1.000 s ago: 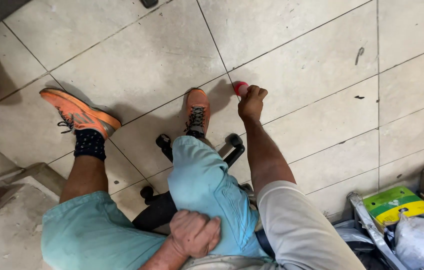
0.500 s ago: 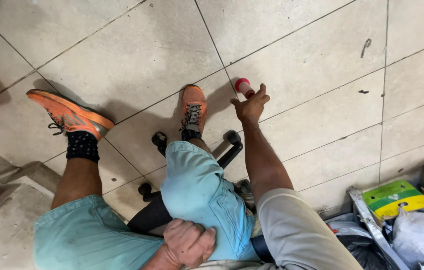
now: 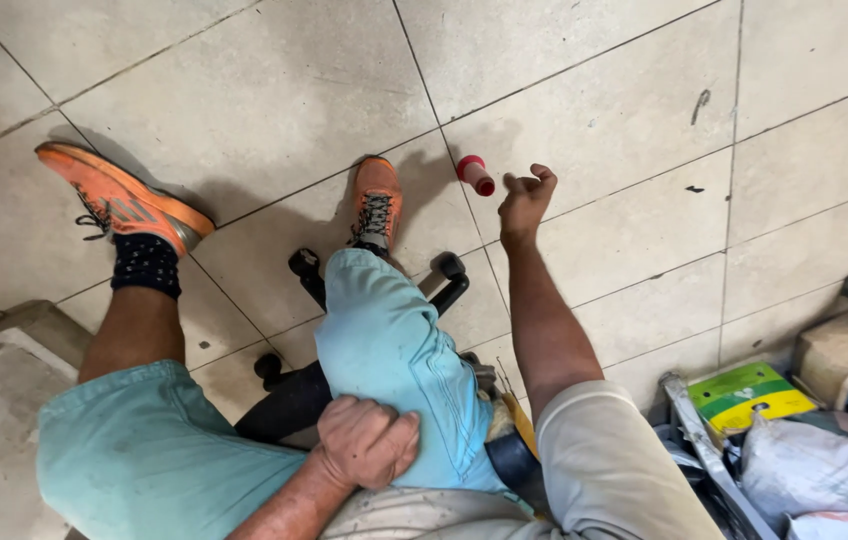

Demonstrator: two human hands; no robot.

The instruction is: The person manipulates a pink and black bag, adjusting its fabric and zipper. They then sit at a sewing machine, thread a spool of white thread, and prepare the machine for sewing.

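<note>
One red spool (image 3: 475,174) beside right hand (image 3: 525,197); two orange shoes (image 3: 376,203).

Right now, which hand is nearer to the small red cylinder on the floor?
Right. The right hand reaches just beside the red cylinder; the left hand rests far back on the thigh.

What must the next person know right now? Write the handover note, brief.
Right hand: reaching down to the floor, fingers loosely curled, holding nothing; close beside the small red cylinder, contact not clear.
Left hand: fisted, resting on the light blue shorts at the thigh.
The cylinder lies on its side on the tile, next to the nearer orange shoe.
Done: nothing in hand. Left: cylinder not yet grasped.
</note>
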